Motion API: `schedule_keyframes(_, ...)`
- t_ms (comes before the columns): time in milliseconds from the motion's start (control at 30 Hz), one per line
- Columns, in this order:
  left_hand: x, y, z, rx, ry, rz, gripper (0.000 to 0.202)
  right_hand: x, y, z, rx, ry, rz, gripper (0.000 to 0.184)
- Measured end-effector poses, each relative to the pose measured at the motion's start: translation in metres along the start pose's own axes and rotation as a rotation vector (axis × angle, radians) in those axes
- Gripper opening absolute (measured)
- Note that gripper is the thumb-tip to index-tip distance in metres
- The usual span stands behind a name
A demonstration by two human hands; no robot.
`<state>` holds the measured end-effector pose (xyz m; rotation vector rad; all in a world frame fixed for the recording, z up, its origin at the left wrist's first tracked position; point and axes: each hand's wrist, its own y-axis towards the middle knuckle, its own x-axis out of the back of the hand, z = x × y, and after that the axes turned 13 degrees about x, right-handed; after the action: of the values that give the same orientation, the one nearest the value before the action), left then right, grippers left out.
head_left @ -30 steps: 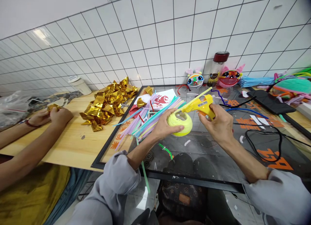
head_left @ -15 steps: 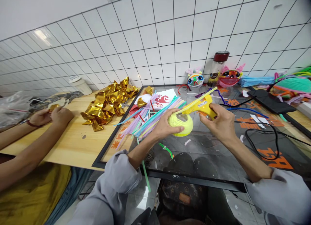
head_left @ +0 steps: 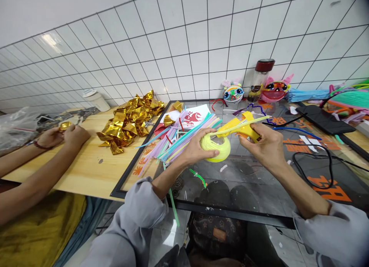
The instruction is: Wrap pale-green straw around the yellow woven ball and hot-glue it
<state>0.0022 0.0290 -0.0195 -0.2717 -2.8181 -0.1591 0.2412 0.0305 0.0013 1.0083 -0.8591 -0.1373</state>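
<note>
My left hand [head_left: 197, 148] grips a yellow coiled ring [head_left: 221, 155] of fuzzy pipe cleaner, with the thumb across its front. Closed around the handle of a yellow hot glue gun [head_left: 245, 129] is my right hand [head_left: 265, 146]. The gun's nozzle points left at the ring's upper edge; whether the tip touches cannot be made out. A loose yellow strip [head_left: 259, 120] runs from the ring across the gun to the right. Just left of the ring lie loose pastel pipe cleaners [head_left: 175, 142], partly behind my left hand.
Folded gold foil pieces [head_left: 131, 121] are heaped on the wooden table [head_left: 86, 159]. A co-worker's hands [head_left: 65, 138] hold a gold piece at left. Along the wall stand two decorated animal faces [head_left: 233, 93] and a bottle [head_left: 259, 78]. A phone [head_left: 328, 119] and black cable [head_left: 331, 163] lie right.
The glue gun has tilted lower and shifted slightly right with my right hand. The loose yellow strip has swung down to the right. The ring stays in my left hand.
</note>
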Motion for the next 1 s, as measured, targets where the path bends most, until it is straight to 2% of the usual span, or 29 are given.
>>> schedule_keyframes(333, -0.002, 0.001, 0.003, 0.014, -0.030, -0.015, 0.075, -0.008, -0.004, -0.005, 0.013, -0.110, -0.065, 0.017)
schedule_keyframes(567, -0.003, 0.001, 0.005, 0.032, -0.071, 0.002, 0.076, -0.012, -0.005, -0.011, 0.066, -0.133, -0.119, 0.017)
schedule_keyframes(1000, 0.000, 0.002, 0.005, 0.009, 0.010, -0.001, 0.078, -0.010, -0.004, -0.004, 0.035, -0.031, -0.073, 0.018)
